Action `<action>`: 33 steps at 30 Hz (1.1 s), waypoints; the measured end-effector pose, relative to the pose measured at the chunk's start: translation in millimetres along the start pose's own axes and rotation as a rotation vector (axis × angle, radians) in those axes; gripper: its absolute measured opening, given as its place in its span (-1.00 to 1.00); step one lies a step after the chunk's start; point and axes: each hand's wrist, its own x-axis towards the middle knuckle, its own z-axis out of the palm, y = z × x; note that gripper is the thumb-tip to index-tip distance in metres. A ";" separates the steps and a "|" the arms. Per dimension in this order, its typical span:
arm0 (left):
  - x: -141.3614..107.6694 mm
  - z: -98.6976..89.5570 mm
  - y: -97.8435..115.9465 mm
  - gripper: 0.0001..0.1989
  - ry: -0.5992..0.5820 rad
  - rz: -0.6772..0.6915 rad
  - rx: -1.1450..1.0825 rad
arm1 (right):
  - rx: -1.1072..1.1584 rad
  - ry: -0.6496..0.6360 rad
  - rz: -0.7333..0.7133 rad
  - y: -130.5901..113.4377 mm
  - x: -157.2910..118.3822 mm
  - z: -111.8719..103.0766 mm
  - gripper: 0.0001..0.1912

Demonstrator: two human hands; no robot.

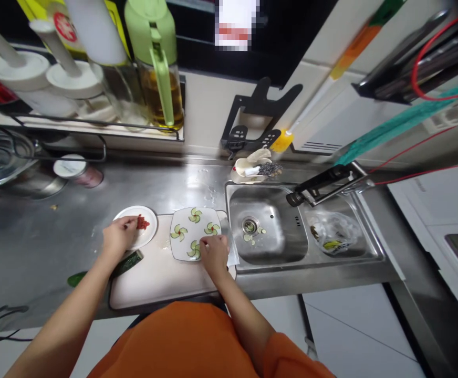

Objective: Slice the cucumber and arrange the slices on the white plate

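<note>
My left hand (117, 235) is over the left side of a round white plate (153, 231), its fingertips pinched together beside a small heap of chopped red bits (143, 222). Whatever is between those fingertips is too small to make out. My right hand (215, 254) is closed at the lower right of a square white plate (187, 223), fingers curled by a pinwheel of cucumber slices (194, 248); what they pinch, if anything, is hidden. Several such green pinwheels with red centres lie on this plate. A cucumber (128, 263) lies partly under my left forearm.
Beneath the square plate is a pale cutting board (154, 289). A steel sink (280, 236) with cucumber scraps near its drain is at the right, under a black faucet (311, 186). Seasoning jars and a green-topped oil bottle (160, 79) stand on a rack above the counter.
</note>
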 end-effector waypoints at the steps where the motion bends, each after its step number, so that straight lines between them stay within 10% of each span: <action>1: 6.2 0.3 -3.4 -0.69 0.010 0.024 0.049 | -0.002 -0.003 -0.006 -1.1 -0.1 -0.4 -0.86; 9: 23.5 0.6 -8.0 -0.68 -0.157 0.224 0.117 | -0.026 0.001 -0.020 -0.7 -3.1 1.6 -0.85; 24: 21.0 -15.0 -1.9 -0.69 -0.173 -0.036 0.273 | -0.030 -0.008 -0.027 1.0 -1.8 3.2 -0.85; 33: 7.7 -27.0 10.5 -0.69 -0.110 -0.238 -0.049 | -0.024 0.010 -0.056 -0.3 -2.7 1.8 -0.85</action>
